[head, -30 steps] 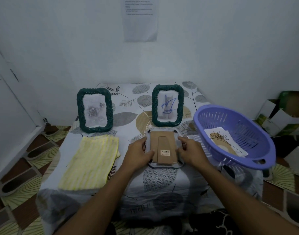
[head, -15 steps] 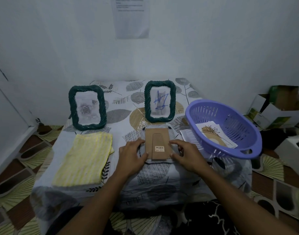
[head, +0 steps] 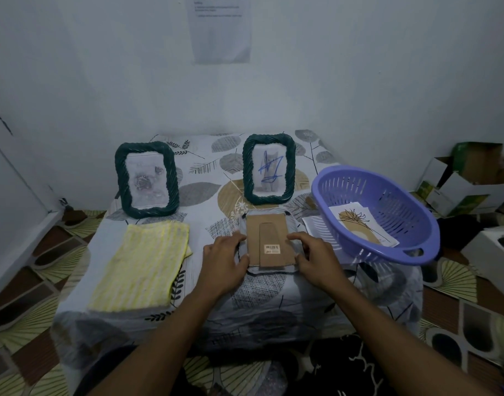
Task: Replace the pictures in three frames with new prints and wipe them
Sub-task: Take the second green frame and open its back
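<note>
overturned frame (head: pixel 270 232), rose frame (head: pixel 146 180), scribbled frame (head: pixel 269 168) upright

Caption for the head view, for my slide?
Left hand and right hand hold a face-down frame; rose frame and scribbled frame stand behind.

Illegible barcode label (head: pixel 272 248) on frame back (head: pixel 266 224)

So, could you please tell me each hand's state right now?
Left hand: grips the face-down frame by its left edge.
Right hand: grips its right edge.
</note>
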`<state>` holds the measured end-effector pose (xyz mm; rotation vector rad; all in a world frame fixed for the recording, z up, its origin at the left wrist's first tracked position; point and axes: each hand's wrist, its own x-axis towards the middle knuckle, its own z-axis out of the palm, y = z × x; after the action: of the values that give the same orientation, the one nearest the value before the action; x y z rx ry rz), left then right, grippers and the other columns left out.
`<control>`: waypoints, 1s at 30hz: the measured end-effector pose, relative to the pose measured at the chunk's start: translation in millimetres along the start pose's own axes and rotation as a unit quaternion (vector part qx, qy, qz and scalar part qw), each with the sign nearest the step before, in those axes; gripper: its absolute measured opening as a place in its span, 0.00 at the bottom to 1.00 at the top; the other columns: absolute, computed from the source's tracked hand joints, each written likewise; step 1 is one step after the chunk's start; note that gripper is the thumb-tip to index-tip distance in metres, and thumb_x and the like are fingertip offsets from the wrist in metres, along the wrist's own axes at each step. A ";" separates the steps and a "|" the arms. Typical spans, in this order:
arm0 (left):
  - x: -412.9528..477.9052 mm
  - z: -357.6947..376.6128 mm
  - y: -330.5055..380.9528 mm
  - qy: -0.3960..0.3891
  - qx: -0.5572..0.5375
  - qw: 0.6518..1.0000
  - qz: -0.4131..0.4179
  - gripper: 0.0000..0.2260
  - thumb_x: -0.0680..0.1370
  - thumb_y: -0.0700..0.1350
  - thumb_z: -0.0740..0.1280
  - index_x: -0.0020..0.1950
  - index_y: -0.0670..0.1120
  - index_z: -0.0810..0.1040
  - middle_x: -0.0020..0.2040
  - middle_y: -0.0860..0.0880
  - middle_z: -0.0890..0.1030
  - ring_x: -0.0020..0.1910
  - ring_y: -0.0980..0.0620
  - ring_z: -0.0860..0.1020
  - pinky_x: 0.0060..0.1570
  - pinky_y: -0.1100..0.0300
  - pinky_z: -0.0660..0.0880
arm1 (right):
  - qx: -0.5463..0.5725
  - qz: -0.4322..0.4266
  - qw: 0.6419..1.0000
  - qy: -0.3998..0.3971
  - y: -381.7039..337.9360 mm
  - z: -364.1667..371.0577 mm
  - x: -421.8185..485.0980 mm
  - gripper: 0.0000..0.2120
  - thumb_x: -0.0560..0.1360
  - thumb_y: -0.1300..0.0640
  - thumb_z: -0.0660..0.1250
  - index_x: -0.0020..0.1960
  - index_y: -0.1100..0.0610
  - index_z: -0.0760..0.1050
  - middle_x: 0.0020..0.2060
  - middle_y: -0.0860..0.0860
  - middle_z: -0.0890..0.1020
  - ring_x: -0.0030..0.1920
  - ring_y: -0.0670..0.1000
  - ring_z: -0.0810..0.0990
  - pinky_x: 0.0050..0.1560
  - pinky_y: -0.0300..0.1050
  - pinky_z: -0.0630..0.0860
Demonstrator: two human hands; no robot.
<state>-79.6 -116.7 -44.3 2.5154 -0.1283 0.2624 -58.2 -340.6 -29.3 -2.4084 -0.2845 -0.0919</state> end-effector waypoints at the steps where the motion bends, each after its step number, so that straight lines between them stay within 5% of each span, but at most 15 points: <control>1: -0.2 1.3 1.4 0.003 0.006 1.000 0.003 0.23 0.72 0.53 0.59 0.66 0.50 0.72 0.62 0.49 0.77 0.62 0.50 0.70 0.54 0.56 0.60 | -0.002 0.004 1.000 -0.002 1.4 -0.1 0.6 0.23 0.71 0.66 0.65 0.62 0.49 0.75 0.40 0.48 0.77 0.40 0.52 0.77 0.38 0.40 0.67; 8: 8.3 5.6 25.1 0.069 0.086 0.994 -0.002 0.20 0.75 0.62 0.59 0.58 0.50 0.74 0.59 0.51 0.75 0.60 0.51 0.69 0.57 0.54 0.64 | -0.015 0.027 0.999 0.025 -2.2 -0.7 6.7 0.17 0.76 0.64 0.59 0.62 0.51 0.72 0.47 0.56 0.80 0.50 0.57 0.78 0.45 0.48 0.75; 14: 26.9 21.7 57.0 0.002 0.143 0.986 -0.081 0.40 0.69 0.73 0.55 0.67 0.42 0.68 0.66 0.43 0.71 0.65 0.44 0.68 0.66 0.46 0.64 | -0.030 0.031 0.999 0.029 -13.0 -5.9 18.2 0.19 0.76 0.69 0.57 0.65 0.60 0.74 0.62 0.59 0.78 0.62 0.57 0.76 0.61 0.48 0.73; 23: 27.4 29.5 67.8 0.036 0.107 0.986 -0.122 0.41 0.65 0.70 0.59 0.65 0.40 0.70 0.64 0.43 0.71 0.67 0.43 0.65 0.69 0.42 0.59 | -0.010 0.035 0.999 0.029 -12.3 -6.5 20.2 0.19 0.75 0.71 0.57 0.62 0.62 0.77 0.60 0.58 0.78 0.60 0.56 0.76 0.61 0.47 0.72; 30: 27.8 27.3 72.8 0.097 0.013 0.987 -0.129 0.39 0.60 0.70 0.60 0.55 0.39 0.76 0.63 0.43 0.74 0.68 0.43 0.65 0.70 0.40 0.57 | 0.037 0.043 0.998 0.041 -14.6 -9.5 25.7 0.15 0.78 0.60 0.58 0.60 0.60 0.79 0.58 0.57 0.80 0.56 0.55 0.78 0.58 0.47 0.73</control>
<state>-59.2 -192.8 -19.4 2.4826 0.2797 0.4014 -36.5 -331.5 -9.1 -2.3341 -0.1437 -0.1381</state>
